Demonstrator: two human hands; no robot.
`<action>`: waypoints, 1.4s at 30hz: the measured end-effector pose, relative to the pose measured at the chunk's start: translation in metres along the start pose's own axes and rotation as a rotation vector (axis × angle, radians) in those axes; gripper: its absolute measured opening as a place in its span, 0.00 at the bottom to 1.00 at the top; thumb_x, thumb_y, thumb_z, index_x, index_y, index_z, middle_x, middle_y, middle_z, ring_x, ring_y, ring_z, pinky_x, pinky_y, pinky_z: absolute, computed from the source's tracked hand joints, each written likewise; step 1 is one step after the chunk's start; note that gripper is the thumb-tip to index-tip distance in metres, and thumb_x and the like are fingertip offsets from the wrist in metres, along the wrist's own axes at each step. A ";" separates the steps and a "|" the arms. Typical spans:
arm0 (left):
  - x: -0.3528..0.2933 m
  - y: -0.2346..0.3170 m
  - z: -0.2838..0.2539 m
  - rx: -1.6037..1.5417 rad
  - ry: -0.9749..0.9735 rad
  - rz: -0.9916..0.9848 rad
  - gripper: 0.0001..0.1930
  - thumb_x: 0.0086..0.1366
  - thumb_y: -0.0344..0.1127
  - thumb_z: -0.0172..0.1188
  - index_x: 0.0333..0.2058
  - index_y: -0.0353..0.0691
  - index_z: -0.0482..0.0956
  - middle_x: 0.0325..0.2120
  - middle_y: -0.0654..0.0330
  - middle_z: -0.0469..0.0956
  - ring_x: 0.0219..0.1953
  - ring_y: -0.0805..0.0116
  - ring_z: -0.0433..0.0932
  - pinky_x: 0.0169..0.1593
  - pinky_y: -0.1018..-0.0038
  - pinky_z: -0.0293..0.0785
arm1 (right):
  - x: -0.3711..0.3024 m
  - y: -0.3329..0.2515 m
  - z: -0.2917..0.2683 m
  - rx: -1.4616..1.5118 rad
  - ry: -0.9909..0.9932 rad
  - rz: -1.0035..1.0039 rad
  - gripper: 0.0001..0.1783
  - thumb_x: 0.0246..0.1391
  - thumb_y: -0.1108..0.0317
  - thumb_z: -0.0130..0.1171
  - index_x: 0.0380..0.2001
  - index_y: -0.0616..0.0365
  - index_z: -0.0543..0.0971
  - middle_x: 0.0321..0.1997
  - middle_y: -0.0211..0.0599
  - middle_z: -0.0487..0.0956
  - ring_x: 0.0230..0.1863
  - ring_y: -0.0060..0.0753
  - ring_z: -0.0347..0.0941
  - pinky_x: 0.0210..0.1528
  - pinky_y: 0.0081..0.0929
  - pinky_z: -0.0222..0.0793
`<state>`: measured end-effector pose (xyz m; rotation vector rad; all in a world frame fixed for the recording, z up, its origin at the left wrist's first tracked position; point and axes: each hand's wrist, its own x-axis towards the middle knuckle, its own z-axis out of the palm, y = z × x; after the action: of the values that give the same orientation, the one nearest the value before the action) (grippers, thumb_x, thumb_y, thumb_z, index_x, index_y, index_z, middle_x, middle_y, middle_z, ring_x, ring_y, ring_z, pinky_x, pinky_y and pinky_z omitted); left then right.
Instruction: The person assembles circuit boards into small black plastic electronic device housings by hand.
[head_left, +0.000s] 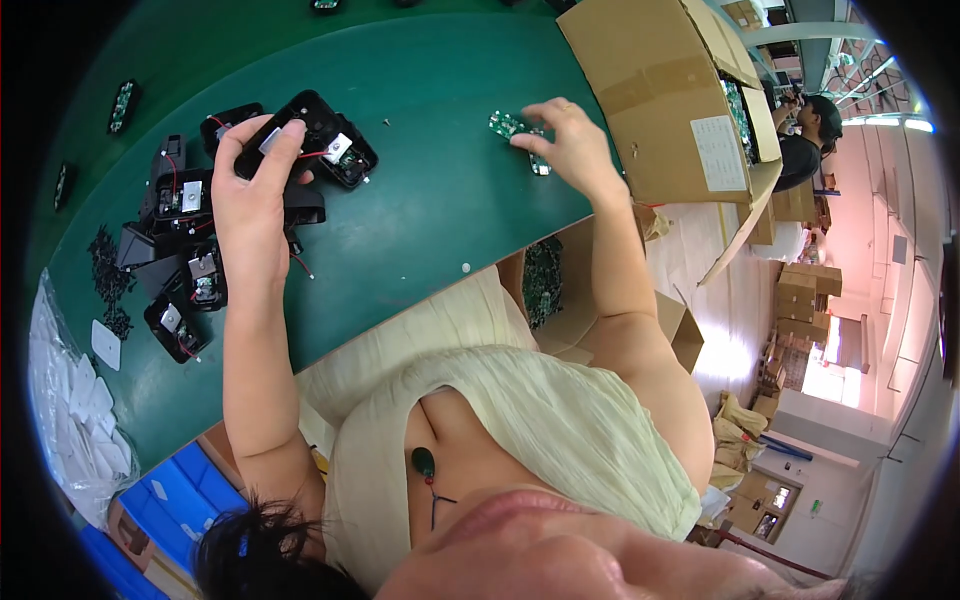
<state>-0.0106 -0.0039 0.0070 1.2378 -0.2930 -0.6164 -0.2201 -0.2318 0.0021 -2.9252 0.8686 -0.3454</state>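
My left hand [252, 190] is closed round a black plastic casing [318, 112], tilted above the left part of the green table. Right by it is another open casing [355, 165] with a white part and a red wire. Over at the right, my right hand [578, 150] has its thumb and fingers curled round the edge of a green circuit board [508, 124]. A second piece of board [541, 163] shows below the thumb. How firmly the fingers grip is hard to see.
Several black casings [190, 197] lie left of my left hand, near a pile of small black parts [108, 280]. A bag of white pieces [80, 420] is at the left edge. Cardboard boxes [645, 90] of boards stand at right and below. Another person [805, 140] sits beyond.
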 end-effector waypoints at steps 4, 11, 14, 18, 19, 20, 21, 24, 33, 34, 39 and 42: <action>0.002 -0.001 -0.003 -0.058 -0.059 -0.025 0.14 0.57 0.35 0.57 0.40 0.34 0.70 0.29 0.59 0.75 0.29 0.74 0.74 0.29 0.80 0.66 | -0.001 -0.001 0.014 -0.087 0.082 -0.078 0.16 0.38 0.62 0.64 0.31 0.58 0.75 0.32 0.34 0.73 0.35 0.34 0.70 0.35 0.29 0.68; 0.001 -0.001 0.001 -0.224 -0.169 -0.125 0.12 0.60 0.34 0.52 0.40 0.31 0.72 0.28 0.58 0.75 0.27 0.70 0.75 0.31 0.77 0.71 | 0.009 -0.033 0.014 0.282 -0.016 0.044 0.18 0.39 0.67 0.64 0.36 0.56 0.72 0.28 0.38 0.74 0.28 0.40 0.71 0.30 0.34 0.68; -0.003 -0.001 0.007 -0.054 -0.227 -0.055 0.09 0.60 0.32 0.53 0.38 0.36 0.75 0.28 0.64 0.75 0.30 0.76 0.73 0.32 0.80 0.69 | 0.015 -0.057 0.004 0.485 0.033 -0.104 0.15 0.42 0.76 0.59 0.37 0.56 0.73 0.28 0.37 0.72 0.27 0.34 0.69 0.29 0.28 0.66; -0.007 -0.008 0.002 0.392 -0.418 0.347 0.08 0.55 0.27 0.55 0.35 0.39 0.77 0.42 0.59 0.65 0.38 0.72 0.70 0.43 0.80 0.66 | 0.033 -0.098 -0.008 0.712 0.086 -0.326 0.15 0.43 0.82 0.56 0.38 0.57 0.74 0.29 0.33 0.71 0.27 0.25 0.67 0.29 0.20 0.64; -0.007 -0.008 0.003 0.400 -0.452 0.388 0.09 0.55 0.26 0.55 0.36 0.38 0.77 0.39 0.59 0.68 0.38 0.71 0.70 0.45 0.77 0.66 | 0.036 -0.107 -0.010 0.827 0.083 -0.339 0.15 0.43 0.82 0.56 0.38 0.57 0.74 0.29 0.32 0.71 0.28 0.23 0.67 0.30 0.19 0.64; -0.007 -0.007 0.004 0.357 -0.483 0.335 0.09 0.56 0.27 0.55 0.36 0.37 0.77 0.37 0.60 0.70 0.37 0.72 0.71 0.44 0.78 0.66 | 0.040 -0.111 -0.010 0.919 0.093 -0.373 0.17 0.45 0.80 0.56 0.41 0.59 0.72 0.31 0.32 0.72 0.31 0.21 0.68 0.32 0.18 0.65; -0.007 -0.006 0.005 0.313 -0.513 0.283 0.09 0.57 0.27 0.54 0.37 0.36 0.76 0.34 0.61 0.72 0.37 0.73 0.71 0.44 0.78 0.67 | 0.043 -0.114 -0.008 0.919 0.091 -0.380 0.17 0.45 0.80 0.56 0.41 0.59 0.72 0.31 0.32 0.72 0.31 0.21 0.68 0.32 0.18 0.65; -0.010 0.000 0.010 0.026 -0.371 0.090 0.09 0.59 0.29 0.53 0.38 0.34 0.75 0.31 0.63 0.74 0.35 0.77 0.72 0.42 0.80 0.68 | 0.051 -0.128 -0.006 1.403 0.039 -0.224 0.22 0.48 0.77 0.56 0.48 0.63 0.65 0.37 0.32 0.72 0.34 0.17 0.68 0.33 0.13 0.66; -0.010 -0.004 0.010 -0.193 -0.261 0.038 0.09 0.63 0.32 0.48 0.39 0.31 0.68 0.31 0.56 0.75 0.29 0.71 0.77 0.33 0.78 0.75 | 0.048 -0.151 0.014 1.556 -0.112 0.052 0.20 0.50 0.75 0.54 0.47 0.62 0.62 0.31 0.33 0.74 0.29 0.18 0.71 0.20 0.12 0.65; -0.011 0.001 0.013 -0.236 -0.222 0.024 0.09 0.64 0.32 0.47 0.38 0.31 0.66 0.29 0.54 0.75 0.25 0.68 0.78 0.32 0.76 0.76 | 0.047 -0.152 0.015 1.550 -0.074 0.057 0.20 0.50 0.76 0.53 0.47 0.62 0.62 0.31 0.34 0.74 0.27 0.19 0.72 0.19 0.12 0.65; -0.006 0.000 0.010 -0.189 -0.118 0.011 0.10 0.64 0.34 0.46 0.38 0.33 0.68 0.27 0.56 0.76 0.26 0.70 0.77 0.29 0.79 0.73 | 0.047 -0.149 0.010 1.446 0.157 -0.005 0.21 0.51 0.77 0.52 0.49 0.61 0.62 0.27 0.32 0.71 0.19 0.20 0.70 0.16 0.13 0.64; -0.003 -0.001 0.005 -0.185 -0.077 0.003 0.11 0.63 0.35 0.48 0.39 0.33 0.68 0.27 0.57 0.75 0.25 0.71 0.77 0.27 0.80 0.72 | 0.043 -0.146 0.001 1.493 0.129 -0.071 0.23 0.54 0.77 0.47 0.54 0.62 0.61 0.30 0.37 0.72 0.20 0.21 0.68 0.16 0.14 0.60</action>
<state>-0.0164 -0.0061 0.0081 1.0378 -0.2955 -0.6738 -0.1076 -0.1326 0.0287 -1.5322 0.2314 -0.7511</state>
